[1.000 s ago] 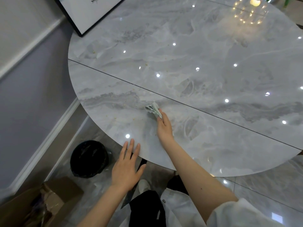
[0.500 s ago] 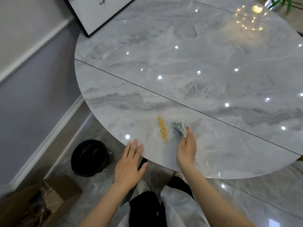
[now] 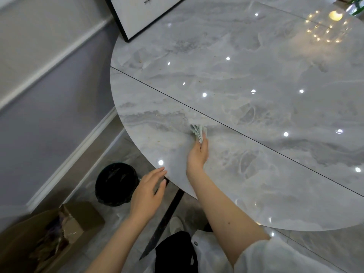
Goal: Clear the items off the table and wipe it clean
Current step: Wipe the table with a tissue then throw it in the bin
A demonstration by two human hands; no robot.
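While the right hand [image 3: 197, 154] pinches the soft, light, crumpled pale-green cloth [image 3: 197, 131] at centre frame on the grey marble surface [image 3: 256, 75], the left hand [image 3: 146, 191] waits with relaxed fingers at the edge.

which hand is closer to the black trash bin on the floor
Left. The left hand hovers at the table edge, just right of the bin. The right hand is farther off on the tabletop, holding a cloth.
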